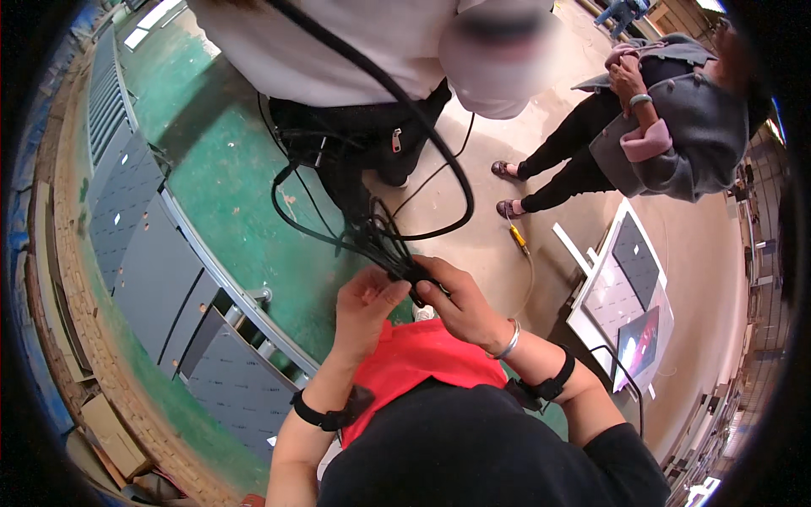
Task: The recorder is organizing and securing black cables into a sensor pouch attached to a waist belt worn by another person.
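Note:
A bundle of black cable is gathered in front of my red garment, with several strands folded together. My right hand is closed around its lower end, thumb pressed on top. On the other side, my left hand has its fingers curled in, with thumb and fingertips against the same bundle. From the bundle, a thick loop of the cable rises and sweeps across the view toward the top. Part of the cable between my hands is hidden by my fingers.
A person in a white top stands close ahead. Another person in a grey coat stands at the right. A white table holds a dark panel and a screen. Grey boards lie along a roller conveyor. A yellow tool lies on the floor.

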Demonstrator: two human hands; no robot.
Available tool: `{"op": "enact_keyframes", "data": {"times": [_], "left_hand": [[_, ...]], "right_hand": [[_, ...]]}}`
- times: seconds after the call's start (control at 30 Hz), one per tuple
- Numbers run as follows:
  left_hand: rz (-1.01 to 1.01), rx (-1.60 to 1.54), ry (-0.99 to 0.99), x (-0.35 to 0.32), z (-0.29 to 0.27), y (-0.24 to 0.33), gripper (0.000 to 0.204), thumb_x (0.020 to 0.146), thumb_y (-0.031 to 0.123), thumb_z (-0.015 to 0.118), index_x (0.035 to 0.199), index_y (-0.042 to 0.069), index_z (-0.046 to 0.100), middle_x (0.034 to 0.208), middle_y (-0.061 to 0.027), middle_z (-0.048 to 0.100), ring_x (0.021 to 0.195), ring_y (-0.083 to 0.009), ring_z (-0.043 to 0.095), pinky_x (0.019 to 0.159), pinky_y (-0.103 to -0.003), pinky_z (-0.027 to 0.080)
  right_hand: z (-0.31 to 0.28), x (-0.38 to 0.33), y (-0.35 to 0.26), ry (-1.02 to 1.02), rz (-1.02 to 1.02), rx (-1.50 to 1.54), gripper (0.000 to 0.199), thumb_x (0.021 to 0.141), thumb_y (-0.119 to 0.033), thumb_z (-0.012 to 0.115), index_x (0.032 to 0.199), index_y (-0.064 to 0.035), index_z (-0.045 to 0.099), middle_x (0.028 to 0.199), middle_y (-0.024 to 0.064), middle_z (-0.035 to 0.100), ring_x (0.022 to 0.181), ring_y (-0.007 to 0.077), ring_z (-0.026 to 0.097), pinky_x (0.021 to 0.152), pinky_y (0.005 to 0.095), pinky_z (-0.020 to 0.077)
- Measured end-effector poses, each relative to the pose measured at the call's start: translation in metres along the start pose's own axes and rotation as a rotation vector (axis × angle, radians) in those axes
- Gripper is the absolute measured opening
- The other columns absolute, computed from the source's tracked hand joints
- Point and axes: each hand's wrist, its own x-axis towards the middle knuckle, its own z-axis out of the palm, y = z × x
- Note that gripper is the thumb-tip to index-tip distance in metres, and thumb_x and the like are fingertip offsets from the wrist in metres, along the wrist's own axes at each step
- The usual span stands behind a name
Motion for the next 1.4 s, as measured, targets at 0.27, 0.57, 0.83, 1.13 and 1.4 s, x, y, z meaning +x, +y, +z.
{"op": "enact_keyframes", "data": {"times": [0.27,0.57,0.83,1.13,1.4], "left_hand": [[0.119,-0.173,-0.119,0.011,0.001,-0.011,0.063,0.083,0.012,0.06,0.133,-0.001,0.023,0.134,-0.0113,0.032,0.129,-0.021,0.023,0.107,-0.033,0.015],[-0.016,-0.041,-0.083,0.01,-0.037,0.016,0.046,0.086,0.016,0.057,0.125,0.001,0.038,0.104,-0.002,0.053,0.096,-0.0118,0.049,0.088,-0.027,0.037],[-0.056,-0.124,-0.081,0.003,-0.069,0.033,0.035,0.09,0.029,0.05,0.109,-0.001,0.051,0.09,-0.0048,0.058,0.08,-0.0119,0.052,0.076,-0.027,0.042],[-0.023,-0.436,-0.336,-0.002,-0.081,0.032,0.017,0.087,0.017,0.052,0.087,0.0,0.054,0.07,-0.0067,0.055,0.069,-0.0129,0.051,0.064,-0.026,0.04],[0.084,0.261,0.195,-0.004,-0.071,0.019,0.02,0.083,0.016,0.055,0.078,-0.002,0.052,0.058,-0.006,0.053,0.056,-0.0137,0.051,0.053,-0.028,0.039]], "right_hand": [[0.021,0.028,-0.003,0.134,-0.325,-0.414,0.04,0.08,-0.009,0.056,0.119,-0.0043,0.049,0.098,0.0156,0.052,0.089,0.0301,0.049,0.081,0.0366,0.0398],[0.028,0.068,-0.036,-0.007,-0.237,-0.325,0.025,0.075,-0.005,0.062,0.1,-0.0038,0.062,0.086,0.0096,0.058,0.079,0.0236,0.055,0.069,0.0306,0.0439],[0.029,0.108,-0.022,-0.301,-0.523,-0.414,0.021,0.074,-0.003,0.064,0.094,-0.0054,0.061,0.093,0.0134,0.052,0.081,0.0279,0.057,0.067,0.0348,0.0474],[0.048,0.111,-0.009,-0.326,-0.467,-0.217,0.016,0.075,-0.002,0.064,0.089,-0.0049,0.056,0.082,0.0087,0.057,0.072,0.0268,0.059,0.064,0.0324,0.048],[0.055,0.087,-0.036,-0.163,-0.315,-0.446,0.015,0.077,-0.01,0.064,0.089,-0.0043,0.057,0.077,0.0111,0.061,0.066,0.0265,0.062,0.058,0.0321,0.049]]}}
